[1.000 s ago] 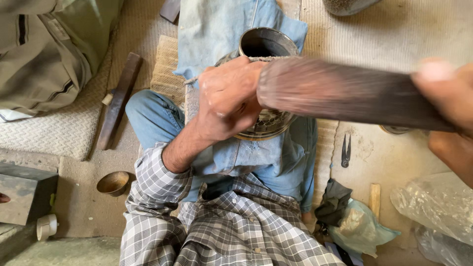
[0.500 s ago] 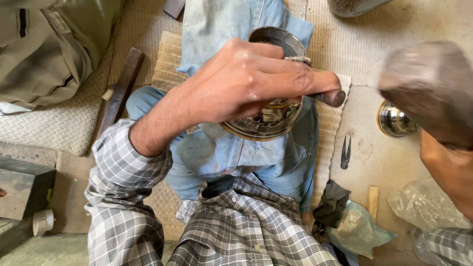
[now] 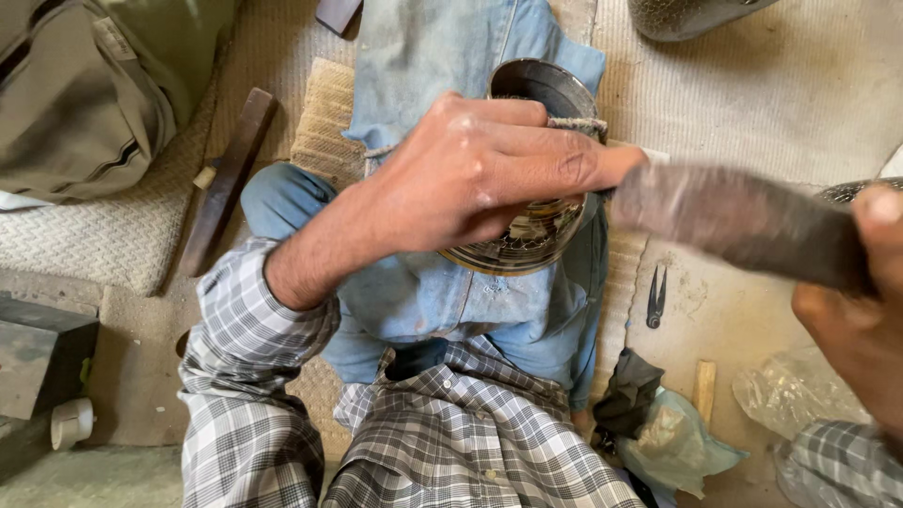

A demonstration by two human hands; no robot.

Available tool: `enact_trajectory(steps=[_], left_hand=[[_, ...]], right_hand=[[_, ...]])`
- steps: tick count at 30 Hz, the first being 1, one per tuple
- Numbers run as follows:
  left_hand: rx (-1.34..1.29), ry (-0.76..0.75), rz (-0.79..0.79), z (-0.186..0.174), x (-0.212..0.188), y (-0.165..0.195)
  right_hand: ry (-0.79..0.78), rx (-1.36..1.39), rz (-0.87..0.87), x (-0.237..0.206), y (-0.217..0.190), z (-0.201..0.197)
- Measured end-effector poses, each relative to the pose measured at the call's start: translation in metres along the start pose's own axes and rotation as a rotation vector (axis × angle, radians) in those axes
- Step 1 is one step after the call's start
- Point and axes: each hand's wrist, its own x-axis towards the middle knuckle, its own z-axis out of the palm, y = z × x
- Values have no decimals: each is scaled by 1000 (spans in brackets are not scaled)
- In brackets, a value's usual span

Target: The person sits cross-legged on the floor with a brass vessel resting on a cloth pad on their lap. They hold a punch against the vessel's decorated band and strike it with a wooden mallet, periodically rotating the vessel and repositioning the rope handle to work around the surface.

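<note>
A: Largest item?
B: Round metal vessel (image 3: 527,235), patterned rim, resting on the denim lap.
A: Next?
B: Dark, rough, blurred hammer head (image 3: 743,221), level with the vessel's right side.
A: Hands?
B: Left hand (image 3: 480,174) fingers curl over the vessel, gripping it; right hand (image 3: 861,320) fingers wrap the hammer.
A: Smallest?
B: Small black pincers (image 3: 656,299) on the floor.
</note>
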Motion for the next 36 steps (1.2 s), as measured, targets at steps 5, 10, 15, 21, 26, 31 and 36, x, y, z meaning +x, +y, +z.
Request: enact_trajectory(steps=[5, 10, 15, 21, 26, 31, 36], left_hand=[[-94, 57, -85, -4, -5, 11], [-91, 76, -126, 2, -11, 11], [-288, 287, -193, 14, -35, -4], [-329, 658, -672, 11, -107, 4], [-357, 582, -921, 14, -151, 16], [-129, 353, -931, 20, -154, 23], [-160, 293, -939, 20, -130, 25]], right_hand=[[-85, -306, 9, 9, -5, -6], [-31, -65, 257, 30, -22, -22], [215, 147, 205, 39, -37, -18], [549, 606, 264, 15, -43, 79], [211, 664, 604, -41, -103, 187], [-79, 717, 658, -80, -148, 210], [-355, 344, 466, -80, -130, 164]])
